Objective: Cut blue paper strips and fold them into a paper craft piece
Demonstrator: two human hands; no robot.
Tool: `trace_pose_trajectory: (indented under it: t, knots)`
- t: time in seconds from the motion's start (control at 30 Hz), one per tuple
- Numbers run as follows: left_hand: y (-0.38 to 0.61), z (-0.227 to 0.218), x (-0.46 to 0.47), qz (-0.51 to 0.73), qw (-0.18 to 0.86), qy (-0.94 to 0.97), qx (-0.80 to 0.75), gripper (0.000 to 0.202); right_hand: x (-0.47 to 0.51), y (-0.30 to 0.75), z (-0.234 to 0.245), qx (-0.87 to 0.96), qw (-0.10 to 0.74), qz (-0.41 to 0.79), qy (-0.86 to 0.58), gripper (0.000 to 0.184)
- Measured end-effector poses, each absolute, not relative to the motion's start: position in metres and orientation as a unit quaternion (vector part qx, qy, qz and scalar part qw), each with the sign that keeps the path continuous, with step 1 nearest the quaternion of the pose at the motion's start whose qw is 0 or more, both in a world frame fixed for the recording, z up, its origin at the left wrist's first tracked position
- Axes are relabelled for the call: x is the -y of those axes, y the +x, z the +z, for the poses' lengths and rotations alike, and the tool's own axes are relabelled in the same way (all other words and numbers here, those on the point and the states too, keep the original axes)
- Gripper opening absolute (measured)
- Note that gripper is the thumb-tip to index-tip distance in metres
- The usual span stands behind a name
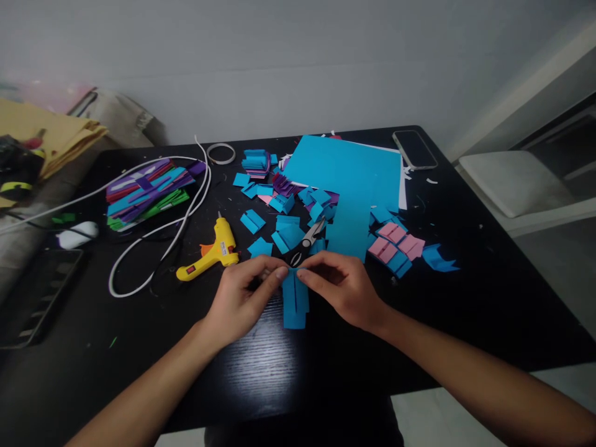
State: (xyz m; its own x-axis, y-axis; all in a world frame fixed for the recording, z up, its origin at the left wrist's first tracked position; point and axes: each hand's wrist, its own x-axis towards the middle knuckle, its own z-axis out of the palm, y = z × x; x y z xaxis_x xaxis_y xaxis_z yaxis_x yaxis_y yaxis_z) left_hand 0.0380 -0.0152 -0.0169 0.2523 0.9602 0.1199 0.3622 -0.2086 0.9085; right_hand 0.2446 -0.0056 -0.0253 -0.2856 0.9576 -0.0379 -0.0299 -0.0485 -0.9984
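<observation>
Between my two hands a small blue paper strip (295, 304) hangs over the black table, with a dark line running down its middle. My left hand (249, 292) pinches its upper left corner between thumb and fingers. At the upper right corner, my right hand (342, 288) pinches it the same way. Just beyond the fingertips lie scissors (313, 233), their handles partly hidden by scraps and hands. Several folded blue pieces (287, 234) surround the scissors. A larger blue paper strip (349, 220) lies behind my right hand.
A yellow glue gun (212, 251) lies to the left, beside a looped white cable (184, 220) and bundled coloured paper strips (149, 192). Blue sheets (349, 164), a tape ring (221, 153) and a phone (414, 149) lie farther back. Pink pieces (391, 232) sit right.
</observation>
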Motion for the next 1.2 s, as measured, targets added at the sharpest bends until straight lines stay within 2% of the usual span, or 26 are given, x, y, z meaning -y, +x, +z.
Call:
trace_pose_trajectory:
  t: [0.1, 0.37, 0.53, 0.63, 0.9, 1.2]
  knots:
    - [0.0375, -0.0177, 0.0157, 0.377, 0.434, 0.664, -0.478, 0.024, 0.0018, 0.2451, -0.0258, 0.523, 0.422, 0.604, -0.428, 0.017]
    - [0.0418, -0.0210, 0.0158, 0.368, 0.470, 0.630, -0.496, 0.019, -0.0006, 0.2456, -0.0272, 0.501, 0.435, 0.600, -0.447, 0.024]
    - [0.0440, -0.0206, 0.0151, 0.349, 0.490, 0.631, -0.490, 0.019, 0.0022, 0.2453, -0.0266, 0.538, 0.405, 0.597, -0.436, 0.025]
    - [0.0441, -0.0201, 0.0157, 0.341, 0.478, 0.648, -0.485, 0.017, 0.0011, 0.2453, -0.0276, 0.549, 0.392, 0.588, -0.446, 0.019]
    - [0.0415, -0.0202, 0.0164, 0.328, 0.411, 0.696, -0.490, 0.013, -0.0006, 0.2450, -0.0256, 0.535, 0.391, 0.596, -0.453, 0.022]
    - [0.0439, -0.0172, 0.0163, 0.326, 0.422, 0.698, -0.479, 0.013, 0.0016, 0.2454, -0.0271, 0.552, 0.413, 0.577, -0.438, 0.010]
